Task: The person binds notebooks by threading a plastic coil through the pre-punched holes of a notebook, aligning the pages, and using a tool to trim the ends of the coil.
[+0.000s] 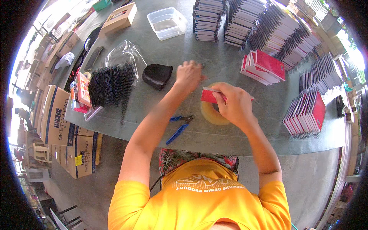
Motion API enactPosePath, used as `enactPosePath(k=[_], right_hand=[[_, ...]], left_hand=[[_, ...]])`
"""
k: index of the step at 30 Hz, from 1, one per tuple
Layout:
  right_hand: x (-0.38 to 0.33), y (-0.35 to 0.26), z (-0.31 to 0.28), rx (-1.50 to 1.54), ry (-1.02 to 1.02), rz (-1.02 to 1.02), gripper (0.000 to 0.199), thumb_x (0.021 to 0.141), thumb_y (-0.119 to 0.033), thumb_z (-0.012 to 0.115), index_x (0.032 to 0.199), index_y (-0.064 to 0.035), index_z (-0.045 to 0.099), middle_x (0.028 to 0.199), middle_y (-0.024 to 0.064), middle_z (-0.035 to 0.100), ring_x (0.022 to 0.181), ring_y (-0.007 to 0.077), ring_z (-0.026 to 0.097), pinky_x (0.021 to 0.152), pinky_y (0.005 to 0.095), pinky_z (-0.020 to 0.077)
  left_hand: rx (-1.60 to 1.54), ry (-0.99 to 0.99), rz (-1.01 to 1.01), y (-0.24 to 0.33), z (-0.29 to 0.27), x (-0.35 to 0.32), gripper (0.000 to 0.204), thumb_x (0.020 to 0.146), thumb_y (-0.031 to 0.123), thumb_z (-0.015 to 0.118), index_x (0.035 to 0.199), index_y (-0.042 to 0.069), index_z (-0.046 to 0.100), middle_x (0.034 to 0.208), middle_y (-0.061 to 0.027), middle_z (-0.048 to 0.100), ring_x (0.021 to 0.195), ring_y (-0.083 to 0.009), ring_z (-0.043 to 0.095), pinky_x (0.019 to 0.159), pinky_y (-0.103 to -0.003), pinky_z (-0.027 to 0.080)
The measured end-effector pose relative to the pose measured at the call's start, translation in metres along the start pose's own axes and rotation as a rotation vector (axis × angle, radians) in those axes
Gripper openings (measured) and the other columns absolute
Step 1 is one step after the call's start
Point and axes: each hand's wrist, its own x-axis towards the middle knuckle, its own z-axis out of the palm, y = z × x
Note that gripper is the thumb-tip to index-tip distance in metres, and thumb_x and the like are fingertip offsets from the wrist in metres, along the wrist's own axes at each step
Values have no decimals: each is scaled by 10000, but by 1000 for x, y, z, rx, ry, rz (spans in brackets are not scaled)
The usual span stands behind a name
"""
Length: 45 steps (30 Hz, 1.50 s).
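My right hand (237,102) pinches a small red notebook (208,95) between thumb and fingers. The notebook is seen nearly edge-on, above a large roll of clear yellowish tape (215,116) lying flat on the table. To its left, my left hand (188,75) reaches over the tabletop, slightly blurred, fingers forward and thumb apart, with nothing visible in it. Beside that hand lies a black rounded pouch-like object (157,75). Blue-handled cutting pliers (178,130) rest open near the table's front edge, between my forearms.
A pile of black spiral binding coils (112,85) lies left, by a clear plastic bag (124,53). A clear plastic tub (166,25) and a wooden box (119,18) stand farther back. Red notebooks (265,66) and tall spiral-bound stacks (245,25) fill the right. Cartons (57,115) stand at lower left.
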Motion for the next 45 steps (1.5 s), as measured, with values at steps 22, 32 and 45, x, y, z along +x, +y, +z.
enactPosePath(k=[22,32,45], right_hand=[[0,1,2,45,-44,0,252,723,-102,594,962,-128,669,909,115,659,842,308,628,744,391,495],[4,1,3,-12,-51,48,188,755,-141,584,922,-125,669,877,122,659,813,312,631,715,409,494],[4,7,5,27,7,-136,166,747,-54,585,897,-79,651,862,110,653,769,304,628,689,362,491]], left_hand=[[-671,446,2,18,-66,-92,174,746,73,709,886,10,626,819,-125,623,680,-214,604,605,-300,469],[-757,452,128,16,-74,-93,159,734,-48,650,874,13,605,842,-110,629,762,-226,628,663,-289,488],[-647,387,166,6,-65,-90,144,772,0,643,905,9,587,840,-145,594,771,-314,587,708,-362,469]])
